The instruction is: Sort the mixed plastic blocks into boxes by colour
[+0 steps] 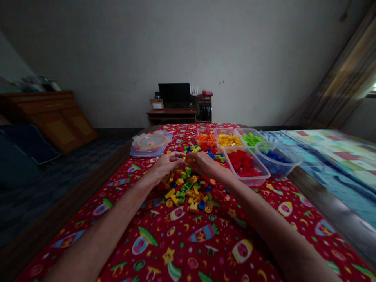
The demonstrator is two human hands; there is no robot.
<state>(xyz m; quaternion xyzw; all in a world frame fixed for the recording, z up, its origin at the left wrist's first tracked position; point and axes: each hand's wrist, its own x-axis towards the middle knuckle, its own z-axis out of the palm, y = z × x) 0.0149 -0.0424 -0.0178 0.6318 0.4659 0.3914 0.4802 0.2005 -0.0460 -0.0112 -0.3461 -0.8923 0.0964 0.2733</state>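
A heap of small plastic bricks (188, 192) in yellow, green, blue and red lies on the red patterned cloth (182, 243). Above its far edge my left hand (166, 164) and my right hand (205, 163) meet, fingers pinched together. Between the fingertips shows a small yellow-orange brick (189, 159); both hands seem to grip it. Just beyond stand clear tubs: one of red bricks (245, 163), a round one of blue bricks (276, 159), and tubs of orange (206, 139), yellow (229, 140) and green bricks (252, 138).
A stack of clear lids (150, 143) lies at the far left of the cloth. A wooden rim (320, 196) borders the cloth; a checked blue blanket (331, 164) spreads to the right. A low desk with a dark screen (174, 100) stands by the far wall, a wooden cabinet (55, 117) at left.
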